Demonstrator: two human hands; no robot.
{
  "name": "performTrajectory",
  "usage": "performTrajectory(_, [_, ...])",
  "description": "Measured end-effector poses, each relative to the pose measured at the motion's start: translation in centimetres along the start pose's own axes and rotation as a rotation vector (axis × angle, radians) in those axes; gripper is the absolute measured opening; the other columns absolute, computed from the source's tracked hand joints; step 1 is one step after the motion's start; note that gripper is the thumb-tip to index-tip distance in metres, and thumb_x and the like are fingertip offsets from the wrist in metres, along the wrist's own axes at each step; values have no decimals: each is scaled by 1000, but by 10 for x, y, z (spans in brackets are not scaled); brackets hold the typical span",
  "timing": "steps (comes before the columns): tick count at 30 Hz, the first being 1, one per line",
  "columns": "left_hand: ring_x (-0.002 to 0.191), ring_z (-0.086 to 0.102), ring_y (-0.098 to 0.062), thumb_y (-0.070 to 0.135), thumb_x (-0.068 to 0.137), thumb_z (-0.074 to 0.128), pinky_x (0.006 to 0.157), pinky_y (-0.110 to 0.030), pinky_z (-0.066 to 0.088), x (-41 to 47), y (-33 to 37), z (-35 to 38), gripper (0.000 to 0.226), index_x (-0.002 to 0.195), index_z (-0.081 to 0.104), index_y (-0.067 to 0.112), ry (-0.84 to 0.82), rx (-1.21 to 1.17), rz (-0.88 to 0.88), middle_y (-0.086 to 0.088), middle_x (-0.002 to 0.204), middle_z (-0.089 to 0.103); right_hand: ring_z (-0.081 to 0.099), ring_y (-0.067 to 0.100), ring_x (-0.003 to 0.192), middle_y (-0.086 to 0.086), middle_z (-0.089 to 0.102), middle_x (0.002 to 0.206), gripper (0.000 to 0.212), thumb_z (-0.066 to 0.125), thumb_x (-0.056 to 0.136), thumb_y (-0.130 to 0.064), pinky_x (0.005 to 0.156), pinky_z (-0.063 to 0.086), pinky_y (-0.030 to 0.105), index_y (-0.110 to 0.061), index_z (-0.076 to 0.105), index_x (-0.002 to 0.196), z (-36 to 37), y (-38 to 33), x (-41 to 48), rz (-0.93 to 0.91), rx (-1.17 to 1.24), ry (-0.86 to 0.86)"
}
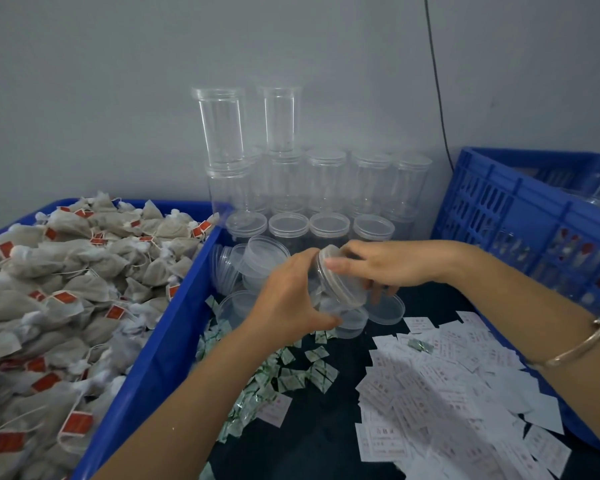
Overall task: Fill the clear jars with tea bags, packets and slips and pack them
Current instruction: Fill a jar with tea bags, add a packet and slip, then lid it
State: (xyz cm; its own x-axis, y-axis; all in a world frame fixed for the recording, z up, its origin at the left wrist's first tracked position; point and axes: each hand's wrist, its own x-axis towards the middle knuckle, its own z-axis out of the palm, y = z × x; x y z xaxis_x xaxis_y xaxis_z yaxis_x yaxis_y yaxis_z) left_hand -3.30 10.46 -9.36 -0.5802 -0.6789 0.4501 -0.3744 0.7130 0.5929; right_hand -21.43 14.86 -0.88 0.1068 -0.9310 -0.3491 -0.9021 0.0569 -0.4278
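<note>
A clear jar point(329, 299) lies tilted above the dark table, and my left hand point(288, 296) grips its body from the left. My right hand point(385, 268) curls round the jar's clear lid point(342, 275) at the mouth end. Something pale shows inside the jar, but I cannot make out what. Tea bags point(56, 306) with red tags fill the blue bin on the left. Small green-and-white packets point(284, 372) lie scattered under my left forearm. White paper slips point(447, 386) spread over the table's right half.
Empty clear jars point(326, 185) stand stacked against the grey wall, with loose lids point(385, 308) and lying jars in front of them. A blue slatted crate point(520, 216) holding filled jars stands at the right. The blue bin's wall point(167, 337) runs diagonally beside my left arm.
</note>
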Motion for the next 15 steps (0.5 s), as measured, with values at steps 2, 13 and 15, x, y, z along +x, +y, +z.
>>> performTrajectory(2, [106,51,-5,32,58,89,88,-15,41,-3,-2,2,87,132,45,21,-9,6,-9,10,118,56,48,13,130,-3,42,146,85,75,78,-59,106,47,37,-53,23,145,-2,6,-3,-73,0,-19])
performTrajectory(13, [107,50,-9,36,59,87,91,-25,44,-5,-4,9,91,136,40,20,-49,113,1,8,120,52,28,9,142,-17,14,159,102,79,65,-70,117,33,38,-59,17,146,12,20,0,-112,45,-17])
performTrajectory(15, [111,50,-10,37,59,87,95,-29,44,-4,-5,8,94,138,39,19,-48,104,-11,8,124,51,31,14,143,-13,13,160,103,57,68,-84,112,38,39,-58,1,150,15,19,2,-79,107,-8])
